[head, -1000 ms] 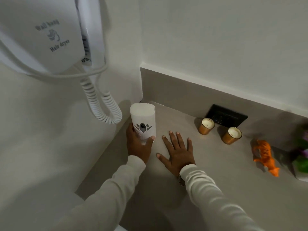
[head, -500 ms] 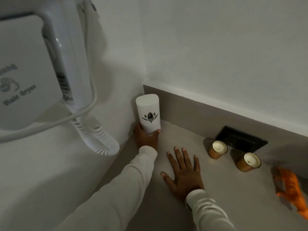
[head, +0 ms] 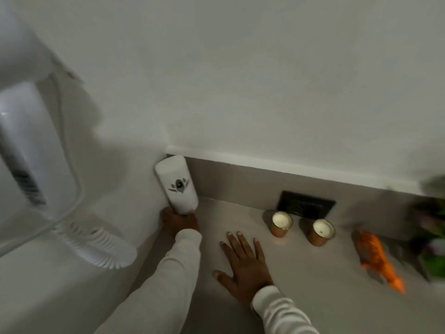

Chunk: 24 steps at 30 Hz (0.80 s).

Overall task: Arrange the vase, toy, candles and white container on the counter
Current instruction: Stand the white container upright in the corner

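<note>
The white container (head: pixel 177 184), with a dark emblem on its front, stands in the back left corner of the grey counter (head: pixel 301 285), close to the side wall. My left hand (head: pixel 179 221) grips its base. My right hand (head: pixel 243 266) lies flat on the counter with fingers spread, holding nothing. Two candles in gold cups (head: pixel 280 223) (head: pixel 321 231) stand side by side near the back wall. An orange toy animal (head: pixel 375 257) stands to their right. The vase with green and purple flowers (head: pixel 433 237) is blurred at the right edge.
A white wall-hung hair dryer (head: pixel 36 150) with a coiled cord (head: pixel 101 247) hangs on the left wall, above and beside the corner. A black socket plate (head: pixel 305 207) sits in the backsplash behind the candles.
My left hand has carried the white container away from the counter's middle back into the left corner. The right hand stayed flat. The view has shifted right, showing the vase again.
</note>
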Tool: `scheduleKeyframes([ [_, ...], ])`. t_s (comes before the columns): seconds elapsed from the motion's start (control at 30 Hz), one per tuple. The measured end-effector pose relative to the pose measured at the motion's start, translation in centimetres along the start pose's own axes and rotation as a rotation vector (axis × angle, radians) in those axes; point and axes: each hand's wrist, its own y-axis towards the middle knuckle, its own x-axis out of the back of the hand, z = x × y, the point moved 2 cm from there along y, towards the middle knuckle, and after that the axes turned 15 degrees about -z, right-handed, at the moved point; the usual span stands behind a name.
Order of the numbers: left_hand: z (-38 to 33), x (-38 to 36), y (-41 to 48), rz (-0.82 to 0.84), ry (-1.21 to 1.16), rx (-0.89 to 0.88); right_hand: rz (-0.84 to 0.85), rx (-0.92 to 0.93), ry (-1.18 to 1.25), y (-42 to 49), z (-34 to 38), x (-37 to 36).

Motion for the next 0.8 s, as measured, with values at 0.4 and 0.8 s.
scheduleKeyframes([
  [0.4, 0.4, -0.6, -17.2, 0.8, 0.042, -0.295, -0.711, -1.245, 0.474, -5.1, -8.9, 9.3],
  [0.8, -1.0, -4.9, -18.3, 0.665, 0.029, -0.414, -0.659, -1.054, 0.271, -1.4, -13.3, 8.7],
])
